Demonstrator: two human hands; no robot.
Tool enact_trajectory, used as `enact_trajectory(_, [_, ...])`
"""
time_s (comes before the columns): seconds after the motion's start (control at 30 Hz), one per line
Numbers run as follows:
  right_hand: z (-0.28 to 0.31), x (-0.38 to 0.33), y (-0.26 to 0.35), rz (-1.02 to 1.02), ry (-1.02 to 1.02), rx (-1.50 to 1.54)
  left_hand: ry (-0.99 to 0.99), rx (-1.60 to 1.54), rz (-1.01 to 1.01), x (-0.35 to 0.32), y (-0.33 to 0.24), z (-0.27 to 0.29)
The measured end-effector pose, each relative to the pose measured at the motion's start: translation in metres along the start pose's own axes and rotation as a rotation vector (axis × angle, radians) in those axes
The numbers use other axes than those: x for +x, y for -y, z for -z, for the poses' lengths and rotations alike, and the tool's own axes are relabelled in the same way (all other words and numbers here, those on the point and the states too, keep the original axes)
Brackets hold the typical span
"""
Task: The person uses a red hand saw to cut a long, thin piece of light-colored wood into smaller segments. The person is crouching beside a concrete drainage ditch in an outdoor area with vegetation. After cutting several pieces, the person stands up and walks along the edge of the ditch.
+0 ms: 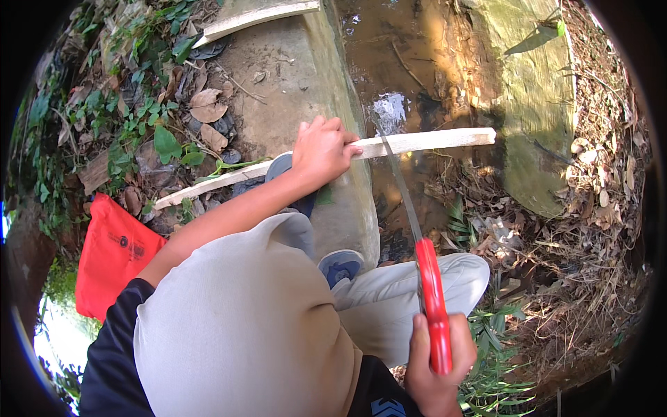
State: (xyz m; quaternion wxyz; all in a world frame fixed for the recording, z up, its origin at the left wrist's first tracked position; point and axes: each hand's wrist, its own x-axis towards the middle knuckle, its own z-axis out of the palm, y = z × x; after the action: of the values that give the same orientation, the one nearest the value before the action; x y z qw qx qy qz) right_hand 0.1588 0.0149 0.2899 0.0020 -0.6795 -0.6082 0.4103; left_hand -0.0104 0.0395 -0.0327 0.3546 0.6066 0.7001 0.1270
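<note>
A long pale wooden stick (431, 141) lies across a concrete ledge (292, 83), its right end reaching out over a muddy ditch. My left hand (321, 149) presses down on the stick at the ledge's edge. A foot in a blue shoe (281, 167) rests on the stick just left of that hand. My right hand (438, 361) grips the red handle of a hand saw (432, 299). The saw's thin blade (401, 184) runs up to the stick and meets it just right of my left hand.
A second blue shoe (340, 265) stands by the ledge's near side. A red bag (111, 257) lies at the left among leaves. Another pale board (257, 17) lies at the top. Brown water (389, 55) fills the ditch, beyond it a mossy concrete slab (535, 90).
</note>
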Motion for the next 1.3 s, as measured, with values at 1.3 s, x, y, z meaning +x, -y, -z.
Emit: enact_trajectory(1.3, [-0.029,0.014,0.023,0.064,0.048,-0.070,0.027,-0.059,-0.012,0.000,-0.001,0.001])
